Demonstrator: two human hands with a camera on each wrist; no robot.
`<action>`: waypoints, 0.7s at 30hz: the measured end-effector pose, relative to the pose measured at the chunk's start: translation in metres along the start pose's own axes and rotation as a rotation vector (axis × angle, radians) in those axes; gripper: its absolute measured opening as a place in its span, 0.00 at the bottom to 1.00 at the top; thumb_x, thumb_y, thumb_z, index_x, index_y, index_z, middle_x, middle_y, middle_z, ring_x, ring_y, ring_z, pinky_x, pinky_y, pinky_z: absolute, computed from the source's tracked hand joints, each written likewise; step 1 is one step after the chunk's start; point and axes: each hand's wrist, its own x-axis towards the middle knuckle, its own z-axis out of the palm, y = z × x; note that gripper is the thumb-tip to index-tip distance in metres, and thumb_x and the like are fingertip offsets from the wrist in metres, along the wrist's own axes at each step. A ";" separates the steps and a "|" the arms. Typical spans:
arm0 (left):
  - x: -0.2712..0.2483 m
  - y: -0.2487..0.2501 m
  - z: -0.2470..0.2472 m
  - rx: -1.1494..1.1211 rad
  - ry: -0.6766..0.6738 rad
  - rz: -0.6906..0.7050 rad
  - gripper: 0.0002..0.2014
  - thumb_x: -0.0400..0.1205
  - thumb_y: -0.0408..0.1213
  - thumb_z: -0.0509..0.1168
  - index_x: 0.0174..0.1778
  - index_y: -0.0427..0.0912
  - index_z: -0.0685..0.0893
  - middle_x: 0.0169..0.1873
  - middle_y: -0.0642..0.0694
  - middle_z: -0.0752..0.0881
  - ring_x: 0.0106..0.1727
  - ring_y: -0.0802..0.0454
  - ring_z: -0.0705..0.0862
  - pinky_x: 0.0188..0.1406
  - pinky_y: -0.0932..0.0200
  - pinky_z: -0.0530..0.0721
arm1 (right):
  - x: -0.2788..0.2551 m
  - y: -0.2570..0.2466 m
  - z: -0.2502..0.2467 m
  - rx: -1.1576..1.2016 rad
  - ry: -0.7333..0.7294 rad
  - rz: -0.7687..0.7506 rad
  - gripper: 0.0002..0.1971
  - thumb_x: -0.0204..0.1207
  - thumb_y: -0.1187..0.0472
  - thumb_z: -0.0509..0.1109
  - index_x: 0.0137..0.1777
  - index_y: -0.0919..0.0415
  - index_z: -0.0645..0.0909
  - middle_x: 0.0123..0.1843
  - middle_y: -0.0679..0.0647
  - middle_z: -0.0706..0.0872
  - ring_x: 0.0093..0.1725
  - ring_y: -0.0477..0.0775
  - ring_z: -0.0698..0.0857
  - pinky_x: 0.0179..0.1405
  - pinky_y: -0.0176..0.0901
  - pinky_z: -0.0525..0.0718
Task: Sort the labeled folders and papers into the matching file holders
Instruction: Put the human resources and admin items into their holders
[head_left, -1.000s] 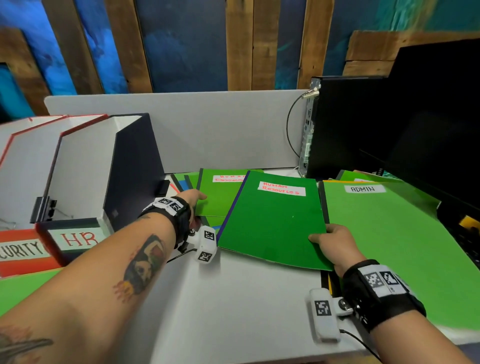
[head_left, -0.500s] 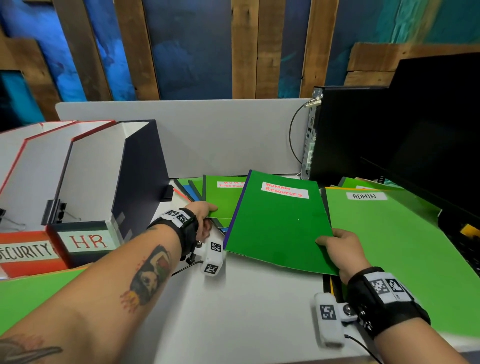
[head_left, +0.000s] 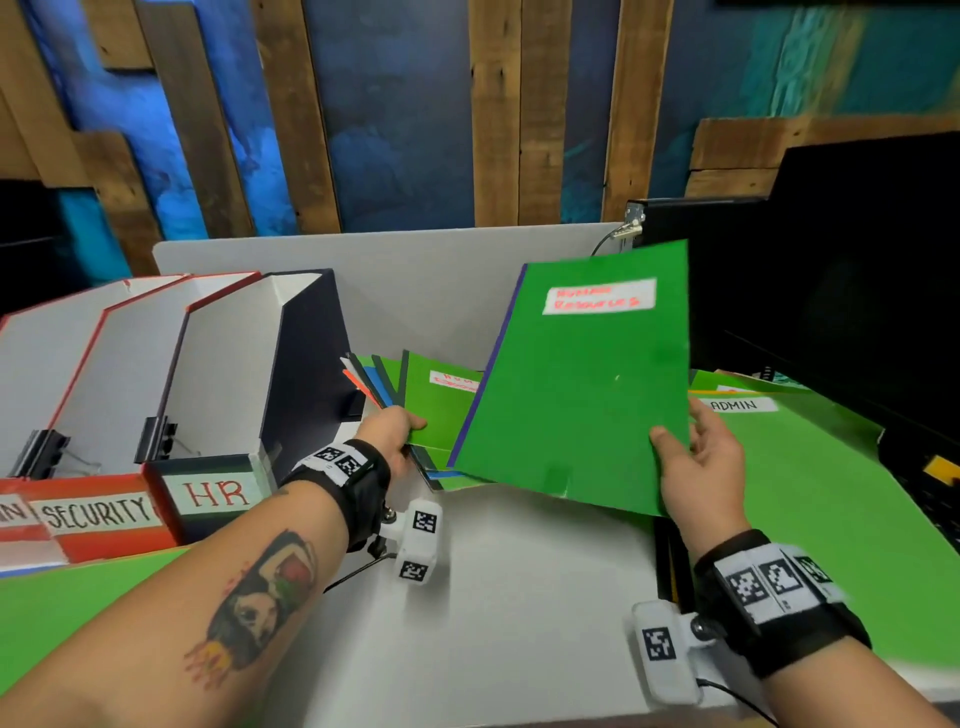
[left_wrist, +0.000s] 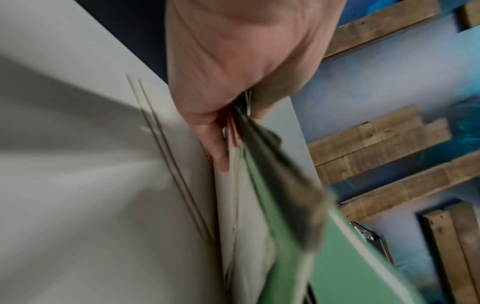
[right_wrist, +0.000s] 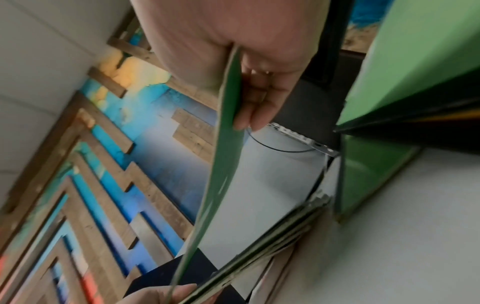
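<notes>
My right hand (head_left: 685, 457) pinches the near right edge of a green folder (head_left: 571, 395) labelled Human Resources, thumb on top and fingers beneath, and holds it tilted up off the desk. The right wrist view shows that folder (right_wrist: 223, 156) edge-on between thumb and fingers. My left hand (head_left: 397, 434) grips the left edge of a fanned stack of folders (head_left: 441, 400) beside the HR holder (head_left: 218, 491); the left wrist view shows the hand (left_wrist: 233, 98) pinching that stack (left_wrist: 249, 185). A SECURITY holder (head_left: 98, 512) stands left of HR.
A large light green ADMIN folder (head_left: 810, 499) lies flat at the right. A black monitor (head_left: 857, 291) and a computer case stand behind it. A grey divider panel (head_left: 415, 280) closes the desk's back. Another green sheet (head_left: 62, 608) lies at the near left.
The right hand has lifted the Human Resources folder from lying on the stack to a steep tilt above the desk. The left hand has stayed on the fanned stack.
</notes>
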 end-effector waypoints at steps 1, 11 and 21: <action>-0.002 0.001 -0.002 -0.015 0.007 0.027 0.10 0.83 0.18 0.61 0.59 0.29 0.80 0.55 0.31 0.88 0.56 0.31 0.89 0.61 0.31 0.86 | 0.001 -0.004 0.000 -0.013 0.041 -0.064 0.29 0.86 0.69 0.66 0.86 0.61 0.64 0.86 0.59 0.67 0.86 0.56 0.65 0.80 0.44 0.63; -0.028 0.001 -0.038 -0.173 -0.181 0.226 0.10 0.83 0.20 0.63 0.58 0.34 0.81 0.54 0.32 0.90 0.54 0.34 0.90 0.58 0.32 0.87 | -0.009 -0.032 -0.006 -0.161 0.182 -0.380 0.23 0.87 0.72 0.58 0.77 0.51 0.70 0.56 0.44 0.84 0.43 0.34 0.84 0.42 0.38 0.81; -0.047 0.007 -0.047 -0.071 -0.482 0.340 0.20 0.84 0.21 0.63 0.70 0.41 0.78 0.60 0.33 0.89 0.49 0.40 0.92 0.50 0.42 0.92 | -0.006 -0.025 0.004 0.342 -0.112 0.068 0.21 0.87 0.69 0.64 0.66 0.40 0.83 0.63 0.60 0.90 0.61 0.66 0.90 0.65 0.68 0.86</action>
